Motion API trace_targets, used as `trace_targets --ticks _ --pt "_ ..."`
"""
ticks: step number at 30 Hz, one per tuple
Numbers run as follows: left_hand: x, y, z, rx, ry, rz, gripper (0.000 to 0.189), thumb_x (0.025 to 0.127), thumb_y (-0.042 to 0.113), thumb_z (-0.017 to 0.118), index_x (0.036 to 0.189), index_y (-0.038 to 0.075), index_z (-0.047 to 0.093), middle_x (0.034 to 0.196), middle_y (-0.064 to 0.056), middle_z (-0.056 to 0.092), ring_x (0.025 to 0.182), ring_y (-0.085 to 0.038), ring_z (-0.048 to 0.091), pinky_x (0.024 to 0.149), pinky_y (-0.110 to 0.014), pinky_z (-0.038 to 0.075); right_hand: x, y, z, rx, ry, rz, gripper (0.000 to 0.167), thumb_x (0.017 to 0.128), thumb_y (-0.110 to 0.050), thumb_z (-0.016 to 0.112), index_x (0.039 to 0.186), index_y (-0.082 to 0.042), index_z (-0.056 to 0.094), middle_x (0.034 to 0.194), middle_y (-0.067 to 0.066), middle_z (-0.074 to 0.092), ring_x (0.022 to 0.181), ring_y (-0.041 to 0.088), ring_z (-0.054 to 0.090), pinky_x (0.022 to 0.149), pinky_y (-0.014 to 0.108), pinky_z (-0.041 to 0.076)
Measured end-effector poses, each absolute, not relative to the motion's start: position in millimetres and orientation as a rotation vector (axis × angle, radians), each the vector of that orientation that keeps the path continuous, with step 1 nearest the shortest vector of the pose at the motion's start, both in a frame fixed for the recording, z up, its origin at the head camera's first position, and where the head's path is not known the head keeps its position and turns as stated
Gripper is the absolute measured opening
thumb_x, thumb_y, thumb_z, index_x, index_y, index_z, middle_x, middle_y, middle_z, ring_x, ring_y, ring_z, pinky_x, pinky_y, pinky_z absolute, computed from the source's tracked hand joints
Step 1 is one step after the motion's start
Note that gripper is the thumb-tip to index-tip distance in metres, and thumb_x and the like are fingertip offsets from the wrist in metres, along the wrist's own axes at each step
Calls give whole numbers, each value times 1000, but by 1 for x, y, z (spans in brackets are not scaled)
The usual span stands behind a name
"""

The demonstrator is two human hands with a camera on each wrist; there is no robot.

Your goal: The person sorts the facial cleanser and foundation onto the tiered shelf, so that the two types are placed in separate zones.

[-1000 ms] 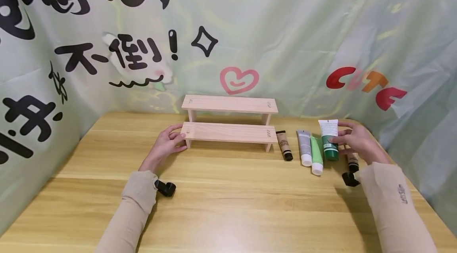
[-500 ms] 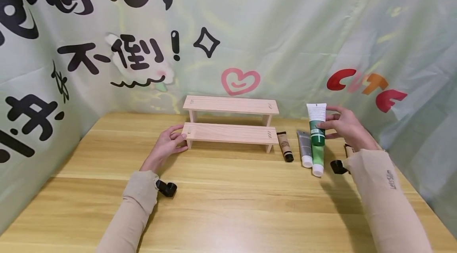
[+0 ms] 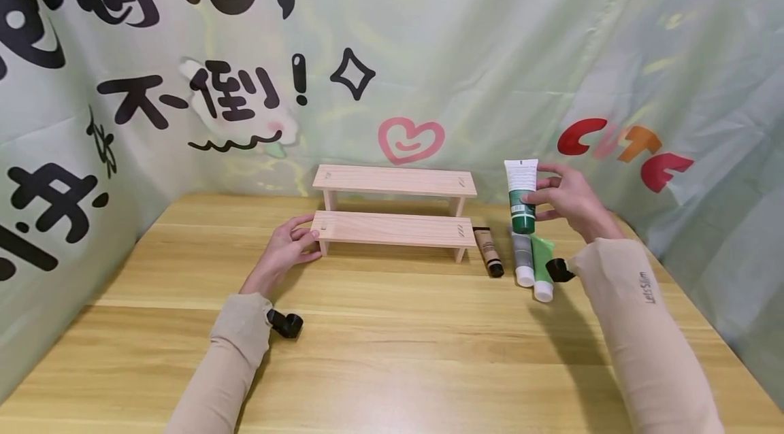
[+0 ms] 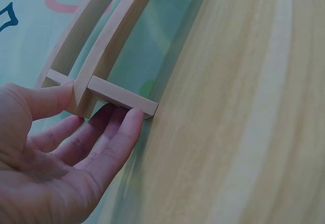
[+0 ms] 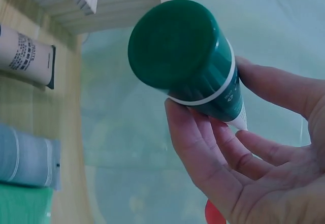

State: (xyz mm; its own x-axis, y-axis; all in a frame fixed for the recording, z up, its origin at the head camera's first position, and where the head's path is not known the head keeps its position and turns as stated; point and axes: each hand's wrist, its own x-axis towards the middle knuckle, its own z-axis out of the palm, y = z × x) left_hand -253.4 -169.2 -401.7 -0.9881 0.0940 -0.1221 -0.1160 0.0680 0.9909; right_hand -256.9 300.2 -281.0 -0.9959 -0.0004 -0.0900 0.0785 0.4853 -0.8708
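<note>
Pale green cloth backdrop (image 3: 490, 46) — black lettering (image 3: 131, 84), pink heart (image 3: 407, 146), wood-grain tabletop (image 3: 392, 352)

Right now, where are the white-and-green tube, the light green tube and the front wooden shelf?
White-and-green tube (image 3: 517, 193), head view: body middle
Light green tube (image 3: 541, 260), head view: body
Front wooden shelf (image 3: 393, 228), head view: board top

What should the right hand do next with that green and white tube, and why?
Probably carry the green and white tube left toward the wooden stand: the right hand holds it cap down above the table, ready to stand upright, and the left hand holds the stand's left end, which may steady it.
</note>
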Motion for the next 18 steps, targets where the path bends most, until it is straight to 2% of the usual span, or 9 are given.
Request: trace_targets --ticks 4,13,18 --pt "-254 -171 -402 -26 2174 2053 52 107 4 49 156 0 33 131 -26 56 112 -31 61 90 -37 60 -261 294 -278 50 2637 -1554 83 99 -8 66 162 -3 12 138 28 41 103 33 55 78 36 64" --pt "-253 -173 -403 -19 2183 2046 51 107 4 49 156 0 33 134 -28 54 113 -33 61 91 -37 60 -270 273 -272 9 2649 -1568 83 98 -7 68 162 -5 16 142 30 39 116 42 48 77 34 63" --pt "-254 -172 -403 2 2169 2048 51 107 4 49 156 0 33 137 -31 52 117 -37 59 91 -37 60 -274 263 -270 -8 2648 -1589 82 97 -5 68 161 -4 17 141 30 41 116 42 49 76 33 63"
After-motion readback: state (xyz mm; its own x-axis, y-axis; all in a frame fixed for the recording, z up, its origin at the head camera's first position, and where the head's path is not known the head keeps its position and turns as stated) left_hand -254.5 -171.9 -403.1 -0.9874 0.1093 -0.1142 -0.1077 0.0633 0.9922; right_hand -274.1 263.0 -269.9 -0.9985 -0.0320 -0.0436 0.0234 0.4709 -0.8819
